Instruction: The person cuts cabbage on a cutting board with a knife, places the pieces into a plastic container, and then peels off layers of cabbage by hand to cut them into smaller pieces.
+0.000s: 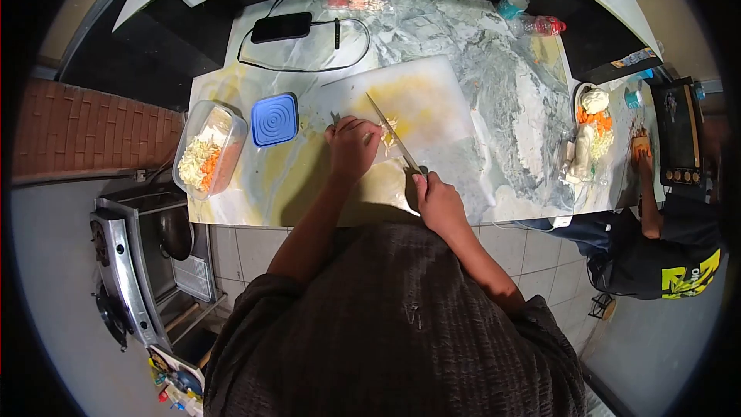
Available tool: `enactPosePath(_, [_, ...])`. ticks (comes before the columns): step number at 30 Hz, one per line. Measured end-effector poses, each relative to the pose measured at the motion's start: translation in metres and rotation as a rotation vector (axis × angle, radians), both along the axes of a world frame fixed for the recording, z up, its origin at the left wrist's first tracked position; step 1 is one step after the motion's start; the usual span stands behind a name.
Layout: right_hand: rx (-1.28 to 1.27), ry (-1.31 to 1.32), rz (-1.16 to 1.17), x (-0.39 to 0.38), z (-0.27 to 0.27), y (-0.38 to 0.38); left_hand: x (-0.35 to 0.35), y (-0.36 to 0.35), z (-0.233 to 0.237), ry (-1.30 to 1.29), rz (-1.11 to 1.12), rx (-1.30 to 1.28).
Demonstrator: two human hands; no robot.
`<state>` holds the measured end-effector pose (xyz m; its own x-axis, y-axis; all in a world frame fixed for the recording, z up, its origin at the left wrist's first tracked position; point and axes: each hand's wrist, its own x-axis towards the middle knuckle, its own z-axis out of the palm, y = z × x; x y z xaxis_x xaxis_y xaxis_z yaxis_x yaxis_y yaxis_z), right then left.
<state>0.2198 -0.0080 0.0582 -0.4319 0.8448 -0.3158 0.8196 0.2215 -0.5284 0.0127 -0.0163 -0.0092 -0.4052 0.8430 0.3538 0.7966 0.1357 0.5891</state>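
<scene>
Your right hand (438,202) grips the knife (394,133) over the cutting board (432,112) near the table's front edge while your left hand (353,147) closes on the pale food (388,128).

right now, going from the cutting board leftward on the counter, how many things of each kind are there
cutting board: 1
knife: 1
clear tub: 1
blue lid: 1
phone: 1
cable: 1
total: 6
</scene>
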Motion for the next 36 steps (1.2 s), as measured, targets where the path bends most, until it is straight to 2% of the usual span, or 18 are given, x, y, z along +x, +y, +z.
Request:
enactPosePath(7, [-0.002, -0.127, -0.015, -0.009, -0.001, -0.005, -0.001, -0.001, 0.007, 0.019, -0.051, -0.017])
enactPosePath(13, [-0.009, -0.079, -0.043, -0.017, -0.013, -0.004, -0.005, 0.0, 0.01, 0.047, -0.093, 0.012])
enactPosePath(19, [-0.032, -0.143, -0.061, -0.005, -0.011, -0.009, 0.001, -0.001, 0.013, 0.078, -0.06, 0.012])
enactPosePath(28, [0.043, 0.0, -0.038, -0.016, -0.017, 0.002, -0.003, -0.002, 0.014, 0.026, -0.095, -0.003])
enactPosePath(36, [0.088, -0.033, -0.027, -0.01, -0.014, 0.013, -0.007, -0.005, 0.019, 0.0, -0.121, -0.035])
